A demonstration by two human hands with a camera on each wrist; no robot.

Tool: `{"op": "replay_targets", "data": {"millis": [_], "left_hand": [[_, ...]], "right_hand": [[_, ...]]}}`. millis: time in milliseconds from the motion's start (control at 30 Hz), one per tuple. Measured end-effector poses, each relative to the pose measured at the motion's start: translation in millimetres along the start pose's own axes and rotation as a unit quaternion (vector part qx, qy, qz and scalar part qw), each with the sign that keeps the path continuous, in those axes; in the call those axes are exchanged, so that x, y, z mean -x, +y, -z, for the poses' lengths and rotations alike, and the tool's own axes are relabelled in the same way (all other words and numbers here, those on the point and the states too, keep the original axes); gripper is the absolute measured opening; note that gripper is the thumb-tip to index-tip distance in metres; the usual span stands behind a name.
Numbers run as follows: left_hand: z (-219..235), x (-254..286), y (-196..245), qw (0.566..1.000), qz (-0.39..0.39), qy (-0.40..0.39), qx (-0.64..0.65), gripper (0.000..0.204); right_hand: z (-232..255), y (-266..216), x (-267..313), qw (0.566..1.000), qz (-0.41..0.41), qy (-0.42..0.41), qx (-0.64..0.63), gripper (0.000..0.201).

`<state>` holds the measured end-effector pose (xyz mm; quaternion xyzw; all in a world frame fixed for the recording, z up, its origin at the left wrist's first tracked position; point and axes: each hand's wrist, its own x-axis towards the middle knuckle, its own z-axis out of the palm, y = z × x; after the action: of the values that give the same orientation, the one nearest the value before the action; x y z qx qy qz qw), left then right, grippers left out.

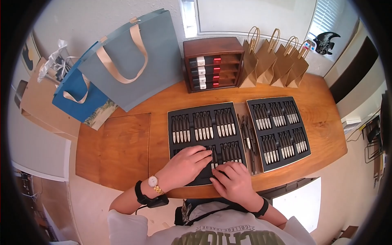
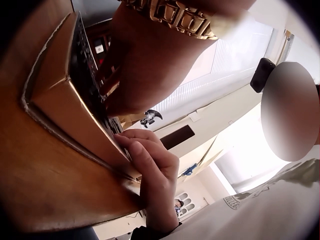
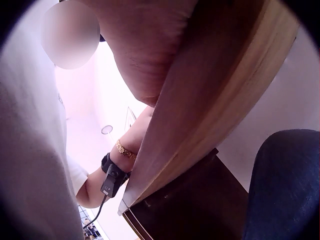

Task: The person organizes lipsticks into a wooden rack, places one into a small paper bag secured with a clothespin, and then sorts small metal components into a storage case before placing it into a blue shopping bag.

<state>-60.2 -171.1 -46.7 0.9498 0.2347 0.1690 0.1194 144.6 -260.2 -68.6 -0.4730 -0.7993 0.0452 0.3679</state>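
On the table, a shallow black tray [image 1: 241,141] holds slim dark pen-like sticks [image 1: 203,125] with pale ends, in grouped slots. My left hand [image 1: 181,165] reaches over its lower half, fingers extended, fingertips on the upper ends of sticks in the lower middle group. Beside it, my right hand [image 1: 234,181] has bent fingers right at the pale ends of the same group; whether it pinches one I cannot tell. In the left wrist view the right hand [image 2: 155,167] bends over the tray rim [image 2: 95,120]. The lower left slots are mostly hidden by the left hand.
A second filled black tray [image 1: 265,132] stands to the right, with loose sticks [image 1: 248,141] in a narrow strip between. Behind are a wooden shelf box [image 1: 212,47], brown paper bags [image 1: 265,61], a large grey-blue bag [image 1: 134,61] and a blue bag [image 1: 79,96].
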Motion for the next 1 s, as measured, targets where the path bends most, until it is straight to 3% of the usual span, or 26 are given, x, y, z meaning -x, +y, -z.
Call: {"op": "replay_targets", "data": {"millis": [433,633,767,867,1000], "left_hand": [[2.1,-3.0,6.5,1.0,-0.01,0.001,-0.029,0.034],[11.8,-12.5,8.9,0.998,-0.017,-0.049,-0.041,0.033],[14.3,-4.2,7.8,0.999,0.005,-0.051,0.011,0.029],[10.8,5.6,11.5,0.999,0.015,-0.052,-0.003,0.025],[12.5,7.2,25.8,0.999,0.021,-0.045,-0.006,0.023]], "right_hand": [[-7.1,3.6,1.3,1.0,-0.008,0.015,0.004,0.02],[-0.3,3.7,1.0,1.0,0.002,0.021,0.009,0.023],[20.1,12.4,6.3,0.992,-0.086,0.083,0.051,0.03],[38.6,25.7,13.4,0.961,-0.187,0.124,0.163,0.02],[47.7,34.8,25.1,0.947,-0.211,0.078,0.23,0.016]]}}
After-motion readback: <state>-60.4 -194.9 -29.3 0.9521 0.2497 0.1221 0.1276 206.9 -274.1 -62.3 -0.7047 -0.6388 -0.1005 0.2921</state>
